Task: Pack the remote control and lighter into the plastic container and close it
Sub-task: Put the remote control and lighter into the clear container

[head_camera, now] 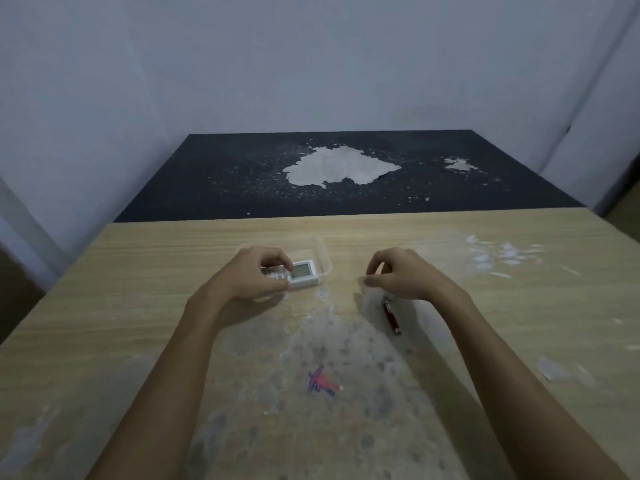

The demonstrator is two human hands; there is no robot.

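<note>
A clear plastic container (325, 255) stands on the wooden table (138, 306), left of centre. My left hand (251, 275) grips the white remote control (304, 271) by its button end and holds it inside the container, screen end pointing right. A red lighter (392, 316) lies flat on the table, just below my right hand (403, 275). That hand's thumb and fingers pinch the near-left corner of a faint, clear lid (433, 244), which lies right of the container. The lighter is apart from both hands.
A red and blue scribble (322, 382) marks the table near me. White scuffed patches (502, 254) spread across the right side. Behind the table stands a dark surface (242, 178) with peeling paint, and pale walls close in behind it.
</note>
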